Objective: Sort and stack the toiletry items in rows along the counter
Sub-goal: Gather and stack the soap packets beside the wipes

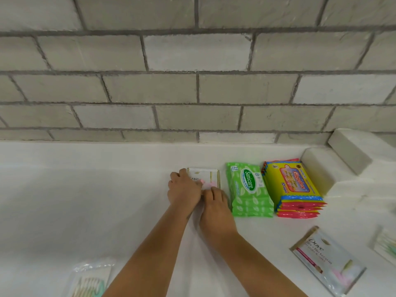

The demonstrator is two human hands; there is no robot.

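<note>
Under both hands' fingers [205, 195], Dove sachets [205, 176]

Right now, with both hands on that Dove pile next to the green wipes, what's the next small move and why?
Probably let go and reach for the loose Dove sachet at the near right. Both the left hand and right hand rest on the Dove stack, which already sits in line beside the Sanicare packs and Giggles packs, so the matching stray likely belongs on it.

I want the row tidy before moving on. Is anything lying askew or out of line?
Yes. A loose Dove sachet lies tilted near the counter's front right, outside the back row of Sanicare wipes and Giggles packs.
</note>
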